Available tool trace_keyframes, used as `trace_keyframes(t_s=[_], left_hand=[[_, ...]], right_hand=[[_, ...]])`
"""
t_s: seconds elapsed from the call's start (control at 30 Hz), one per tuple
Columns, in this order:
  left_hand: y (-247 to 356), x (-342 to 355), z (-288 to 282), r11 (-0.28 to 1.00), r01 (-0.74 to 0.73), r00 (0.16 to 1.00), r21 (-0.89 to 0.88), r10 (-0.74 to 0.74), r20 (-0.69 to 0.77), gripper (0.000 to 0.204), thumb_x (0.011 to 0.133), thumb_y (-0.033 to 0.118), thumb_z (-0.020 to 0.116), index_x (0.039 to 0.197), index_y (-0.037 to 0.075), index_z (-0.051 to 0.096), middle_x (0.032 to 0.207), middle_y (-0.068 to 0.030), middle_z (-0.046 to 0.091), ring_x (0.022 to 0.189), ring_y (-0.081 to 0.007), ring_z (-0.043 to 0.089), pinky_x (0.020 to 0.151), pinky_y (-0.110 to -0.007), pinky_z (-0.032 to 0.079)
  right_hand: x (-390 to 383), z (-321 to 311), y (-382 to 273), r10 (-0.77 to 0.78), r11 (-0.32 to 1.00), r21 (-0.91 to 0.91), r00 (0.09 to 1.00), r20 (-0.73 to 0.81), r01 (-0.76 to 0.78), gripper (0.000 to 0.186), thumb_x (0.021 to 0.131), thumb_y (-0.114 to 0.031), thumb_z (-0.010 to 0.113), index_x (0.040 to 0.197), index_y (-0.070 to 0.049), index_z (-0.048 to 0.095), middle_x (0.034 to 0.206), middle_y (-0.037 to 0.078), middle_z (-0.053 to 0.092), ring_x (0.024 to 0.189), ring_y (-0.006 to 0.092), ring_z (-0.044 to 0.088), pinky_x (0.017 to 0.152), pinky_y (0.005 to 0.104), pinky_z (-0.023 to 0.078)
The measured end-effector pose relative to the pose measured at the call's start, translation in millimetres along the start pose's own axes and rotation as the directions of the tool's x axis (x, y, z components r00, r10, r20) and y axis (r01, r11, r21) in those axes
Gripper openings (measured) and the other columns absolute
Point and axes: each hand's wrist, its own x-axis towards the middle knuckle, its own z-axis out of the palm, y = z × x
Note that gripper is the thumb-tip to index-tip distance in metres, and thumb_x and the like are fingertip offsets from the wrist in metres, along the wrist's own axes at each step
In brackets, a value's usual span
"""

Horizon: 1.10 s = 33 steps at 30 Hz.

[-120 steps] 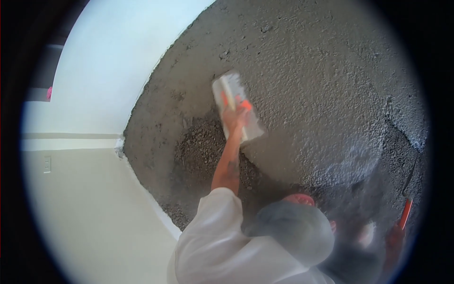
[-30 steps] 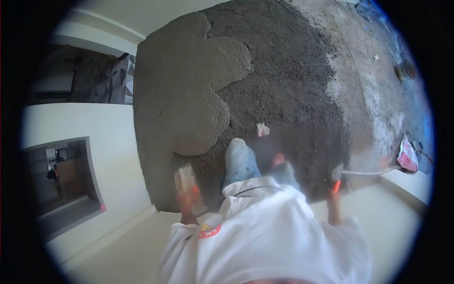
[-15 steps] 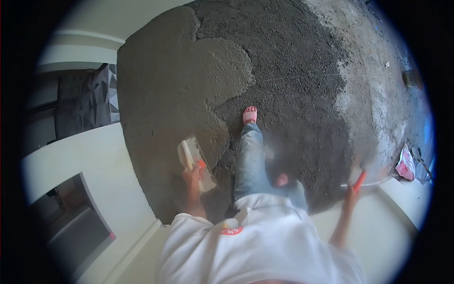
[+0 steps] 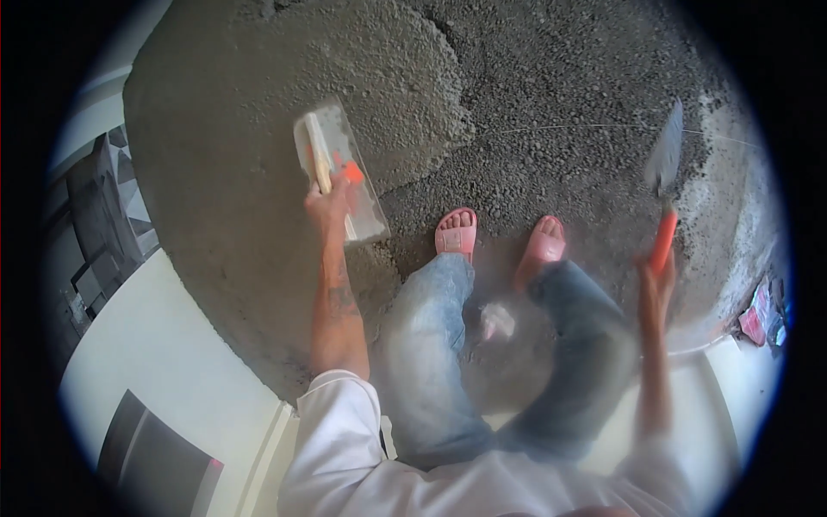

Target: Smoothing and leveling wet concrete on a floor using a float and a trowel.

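My left hand is closed around the pale handle of a rectangular plastering trowel, a flat plate with an orange patch. The trowel is over the smooth wet mortar at left; whether it touches is hard to tell. On the right, my right hand grips the orange handle of a pointed trowel, whose grey blade points away from me. Beneath that blade is dark, crumbly mortar mix. The fingers of my right hand are slightly blurred.
My feet, in pink slides, stand on the rough mix. A thin string crosses it. A crumpled white-and-pink scrap lies between my legs. A white wall bounds the left, and a red-and-white bag lies far right.
Both hands have reached farther forward with their trowels. The pointed trowel has come up off to the right, blade now plainly visible. My second foot has come forward beside the first.
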Motion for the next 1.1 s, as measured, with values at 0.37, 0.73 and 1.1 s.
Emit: trace_keyframes(t_s=[0.37,0.73,1.1], left_hand=[[-43.3,116.8,-5.2,0.946,-0.242,0.959,-0.218,0.198,-0.203,0.030,0.083,0.014,0.069,0.108,-0.002,0.064,0.065,0.0004,0.057,0.045,-0.0052,0.047,0.038,-0.024,0.036],[-49.0,203.1,-2.3,0.786,-0.373,0.927,-0.493,0.342,-0.155,0.027,0.095,0.027,0.059,0.093,-0.001,0.060,0.057,0.0015,0.046,0.042,-0.0071,0.045,0.037,-0.026,0.040],[-34.8,317.0,-43.2,0.805,-0.222,0.974,-0.550,0.151,-0.171,0.035,0.089,0.034,0.055,0.078,0.001,0.056,0.056,-0.0045,0.049,0.036,-0.0146,0.044,0.034,-0.032,0.037]], right_hand=[[210.0,149.9,54.5,-0.312,0.943,0.025,0.855,0.415,0.332,0.032,0.082,-0.013,0.068,0.108,-0.004,0.052,0.082,-0.002,0.048,0.075,0.0087,0.047,0.070,0.0263,0.043],[211.7,72.9,4.8,-0.231,0.973,-0.007,0.969,0.088,0.232,0.040,0.082,-0.025,0.068,0.115,-0.010,0.051,0.085,-0.004,0.049,0.070,0.0059,0.044,0.059,0.0226,0.036],[174.5,-36.8,128.1,0.080,0.994,-0.049,0.965,-0.248,-0.095,0.060,0.081,-0.038,0.068,0.129,-0.014,0.044,0.080,-0.002,0.048,0.064,0.0039,0.046,0.052,0.0187,0.032]])
